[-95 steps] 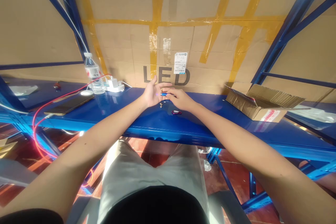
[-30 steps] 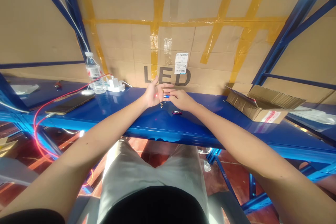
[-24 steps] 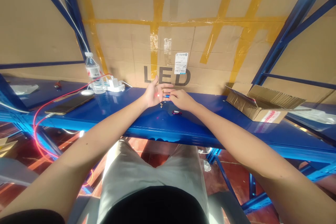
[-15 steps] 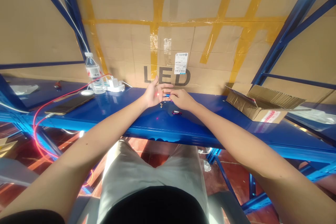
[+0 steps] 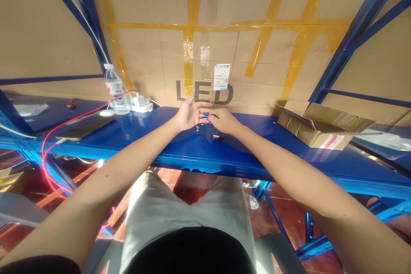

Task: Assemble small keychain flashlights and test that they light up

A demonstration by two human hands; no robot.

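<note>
Both my arms reach out over the blue metal shelf. My left hand is held palm up with its fingers spread, open. My right hand is closed, pinching a small blue cylinder whose tip points at the left palm. A small metal piece lies on the shelf below the hands. A little magenta clip-like object lies just in front of my right wrist.
A water bottle, a white charger block, a red cable and a phone sit at the left. An open cardboard box stands at the right. A taped cardboard sheet marked LED closes the back.
The red light spot seen on my left palm in the earlier frames is gone now. Both hands have stayed almost in place.
</note>
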